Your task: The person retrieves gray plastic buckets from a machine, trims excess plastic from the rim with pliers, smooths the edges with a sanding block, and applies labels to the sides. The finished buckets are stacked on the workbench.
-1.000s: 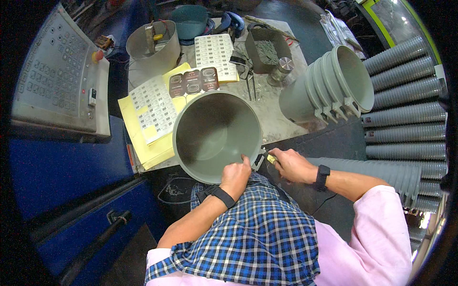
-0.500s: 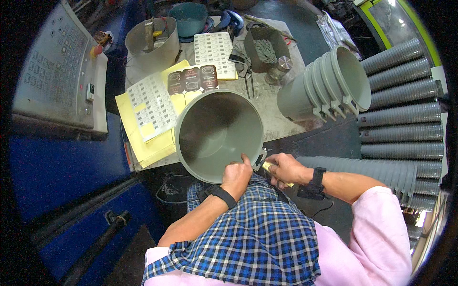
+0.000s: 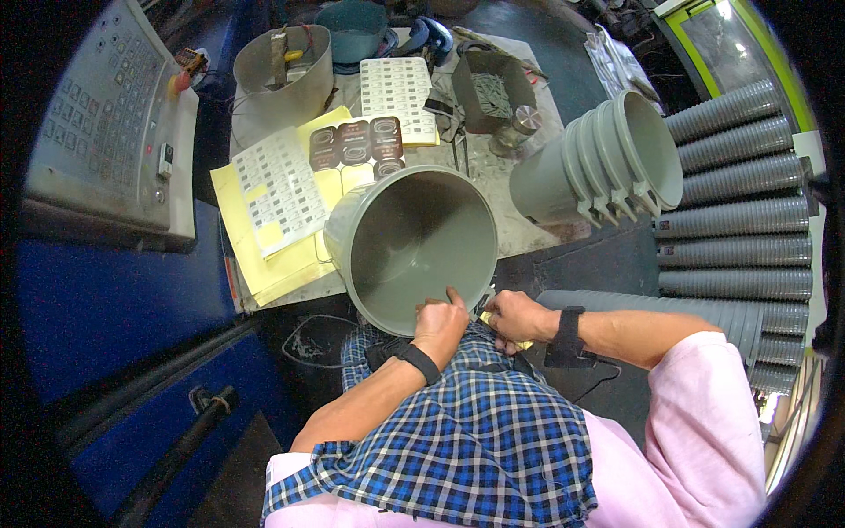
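Factory workshop: machine control panel [image 3: 101, 114], nested grey buckets [image 3: 572, 163], stacked ribbed grey rows [image 3: 735, 224].

There's your left hand [image 3: 440, 326], just below the middle of the frame, fingers curled tight, one digit poking up! And near it, on its right, your right hand [image 3: 521, 319], fingers bent, pointing left. Left forearm [image 3: 356, 407] slants from lower left; right forearm [image 3: 629, 336] lies nearly level.

No wording can be read. Small blurred print is seen on two white sticker sheets [image 3: 280, 195] and a brown label sheet [image 3: 356, 146]; key markings on the control panel [image 3: 95, 113] are left illegible.
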The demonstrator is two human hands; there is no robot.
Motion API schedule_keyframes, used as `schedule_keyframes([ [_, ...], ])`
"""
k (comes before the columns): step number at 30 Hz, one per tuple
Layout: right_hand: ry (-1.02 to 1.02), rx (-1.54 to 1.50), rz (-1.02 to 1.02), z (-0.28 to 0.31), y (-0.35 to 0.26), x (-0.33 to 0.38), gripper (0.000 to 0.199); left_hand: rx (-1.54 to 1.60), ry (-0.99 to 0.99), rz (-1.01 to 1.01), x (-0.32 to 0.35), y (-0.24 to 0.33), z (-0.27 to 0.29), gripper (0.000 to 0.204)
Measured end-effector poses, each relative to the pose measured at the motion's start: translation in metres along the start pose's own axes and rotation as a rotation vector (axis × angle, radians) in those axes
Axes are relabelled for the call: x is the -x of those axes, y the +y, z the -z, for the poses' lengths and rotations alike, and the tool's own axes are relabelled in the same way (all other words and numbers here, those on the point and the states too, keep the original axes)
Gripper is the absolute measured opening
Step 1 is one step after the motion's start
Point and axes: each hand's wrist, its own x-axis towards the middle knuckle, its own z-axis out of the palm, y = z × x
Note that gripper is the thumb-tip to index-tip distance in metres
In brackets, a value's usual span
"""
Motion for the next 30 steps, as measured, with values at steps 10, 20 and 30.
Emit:
schedule_keyframes([
  [10, -0.032, -0.194, -0.074, 0.007, 0.001, 0.001, 0.033, 0.042, -0.035, 0.001, 0.000, -0.007, 0.016, 0.043],
  [20, -0.165, -1.283, 0.064, -0.008, 0.050, 0.010, 0.032, 0.137, -0.008, 0.047, 0.000, -0.017, 0.021, 0.046],
  [30, 0.298, -0.737, 0.415, -0.006, 0.063, -0.022, 0.041, 0.237, -0.046, 0.083, 0.006, -0.043, 0.038, 0.037],
])
